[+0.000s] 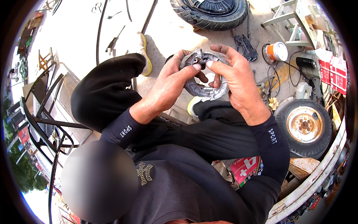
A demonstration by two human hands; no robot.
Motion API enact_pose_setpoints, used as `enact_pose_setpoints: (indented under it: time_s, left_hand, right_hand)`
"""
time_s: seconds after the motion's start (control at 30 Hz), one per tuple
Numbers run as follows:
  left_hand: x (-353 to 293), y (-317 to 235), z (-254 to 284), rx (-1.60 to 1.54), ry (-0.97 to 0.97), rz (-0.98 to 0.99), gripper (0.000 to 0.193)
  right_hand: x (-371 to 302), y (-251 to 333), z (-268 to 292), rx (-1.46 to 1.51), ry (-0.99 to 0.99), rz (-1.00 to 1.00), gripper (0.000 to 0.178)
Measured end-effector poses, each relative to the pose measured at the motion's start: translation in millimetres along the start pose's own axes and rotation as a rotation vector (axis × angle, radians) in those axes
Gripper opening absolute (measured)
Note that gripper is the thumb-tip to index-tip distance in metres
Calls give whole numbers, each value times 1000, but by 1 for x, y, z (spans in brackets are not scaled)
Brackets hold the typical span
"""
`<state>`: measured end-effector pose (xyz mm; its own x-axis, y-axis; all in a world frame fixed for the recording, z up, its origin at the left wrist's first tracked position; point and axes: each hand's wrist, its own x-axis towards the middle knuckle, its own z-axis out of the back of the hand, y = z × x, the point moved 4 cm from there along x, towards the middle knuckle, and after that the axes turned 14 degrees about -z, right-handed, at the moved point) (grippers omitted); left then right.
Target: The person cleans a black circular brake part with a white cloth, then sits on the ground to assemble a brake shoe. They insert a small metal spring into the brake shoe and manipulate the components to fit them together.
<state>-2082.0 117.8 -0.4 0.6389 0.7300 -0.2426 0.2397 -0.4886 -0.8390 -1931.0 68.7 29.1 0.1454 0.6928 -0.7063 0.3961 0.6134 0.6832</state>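
A pair of silver-grey brake shoes [214,93], set together as a ring, is held up in front of me above my knees. My left hand [172,78] grips the ring's upper left side, thumb pressed at the top where the shoe ends meet. On the other side my right hand [238,78] is closed round the upper right, its thumb close to the left one. Fingers of both hands curl behind the ring and are partly seen through its middle. Whatever small piece may lie between the thumbs is too small to make out.
A scooter wheel [220,25] lies ahead, with a screwdriver [115,40] on the floor to its left. Rightward are a step stool [289,18], an orange-and-white can [276,51], cables and a small rusty-rimmed wheel [281,123]. A black metal frame [39,120] stands at left.
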Motion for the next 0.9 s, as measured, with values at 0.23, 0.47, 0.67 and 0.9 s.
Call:
enact_pose_setpoints:
  time_s: [0.23, 0.47, 0.67, 0.9]
  left_hand:
    - [0, -2, -3, 22, -25, -52, 31]
    - [0, -2, -4, -38, -35, -51, 33]
    - [2, -3, -5, -28, -21, -39, 36]
    - [-1, 0, -2, -102, -66, -18, 34]
  right_hand:
    - [1, -2, 4, 66, 42, -9, 41]
    - [4, -6, 2, 112, 106, -2, 32]
    - [4, -5, 5, 72, 116, -2, 30]
    - [0, -5, -4, 235, 125, -121, 30]
